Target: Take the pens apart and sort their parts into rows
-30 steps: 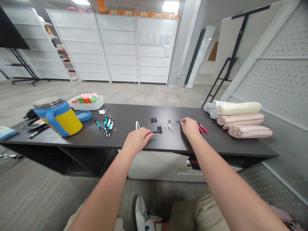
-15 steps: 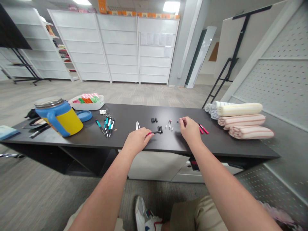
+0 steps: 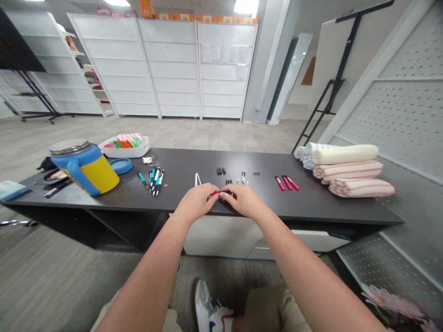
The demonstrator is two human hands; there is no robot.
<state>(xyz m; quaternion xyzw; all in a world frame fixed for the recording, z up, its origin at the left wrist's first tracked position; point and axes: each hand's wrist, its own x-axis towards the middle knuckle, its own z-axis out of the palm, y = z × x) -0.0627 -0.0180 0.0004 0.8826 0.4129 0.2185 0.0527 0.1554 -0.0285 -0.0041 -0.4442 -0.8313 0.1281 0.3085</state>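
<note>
My left hand (image 3: 195,201) and my right hand (image 3: 242,200) meet near the front edge of the dark table (image 3: 311,203). Both pinch a red pen part (image 3: 215,193) between their fingertips. Just behind the hands lie small black pen pieces (image 3: 221,171) and tiny springs and tips (image 3: 243,175). Three red pen barrels (image 3: 286,182) lie to the right, apart from the hands. A bunch of teal and black pens (image 3: 154,177) lies to the left. A white refill pair (image 3: 197,179) rests behind my left hand.
A yellow and blue jug (image 3: 85,168) stands at the table's left, with a blue lid (image 3: 120,166) and a white tray of coloured items (image 3: 125,145) behind. Rolled towels (image 3: 349,170) are stacked at the right. White shelving lines the far wall.
My right hand left the small parts near the red barrels and moved left to meet my left hand at the red pen part. My left hand stayed put.
</note>
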